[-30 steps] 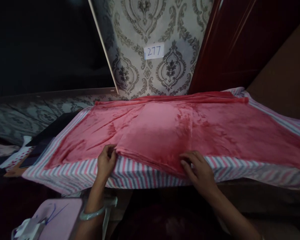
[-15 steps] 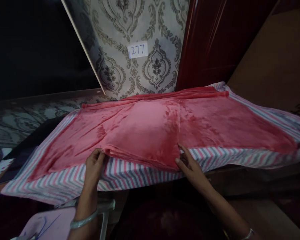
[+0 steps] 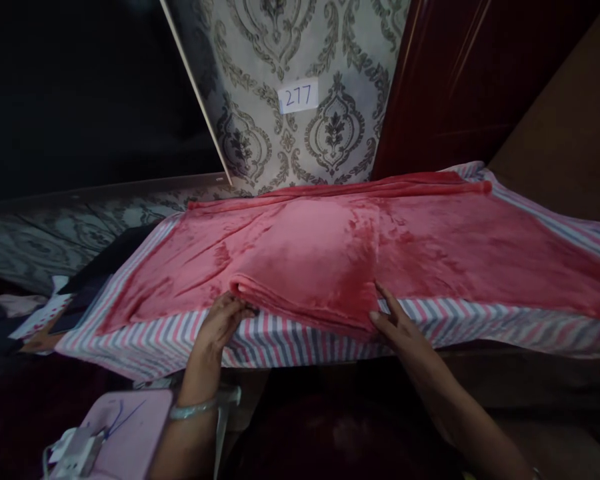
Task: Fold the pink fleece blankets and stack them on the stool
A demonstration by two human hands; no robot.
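A red plush blanket (image 3: 440, 247) is spread over a striped cloth, with a folded section (image 3: 310, 257) lying in layers at its middle. My left hand (image 3: 223, 323) is curled at the left front corner of that section, just below a rolled edge; some fingertips are tucked out of sight. At the right front corner, my right hand (image 3: 400, 327) has its thumb on the blanket's edge and its index finger along the side. The other fingers of that hand are partly hidden.
The striped cloth (image 3: 285, 350) hangs over the front edge. Behind are a patterned wall with a "277" paper (image 3: 299, 96), a dark screen (image 3: 90, 93) and a red wooden panel (image 3: 445, 87). At lower left, a pink surface (image 3: 133, 417) carries a white power plug (image 3: 77, 450).
The view has shifted left, so everything sits further right. My left hand has slipped slightly lower at the folded corner, and the rolled edge shows more. The blanket otherwise lies the same.
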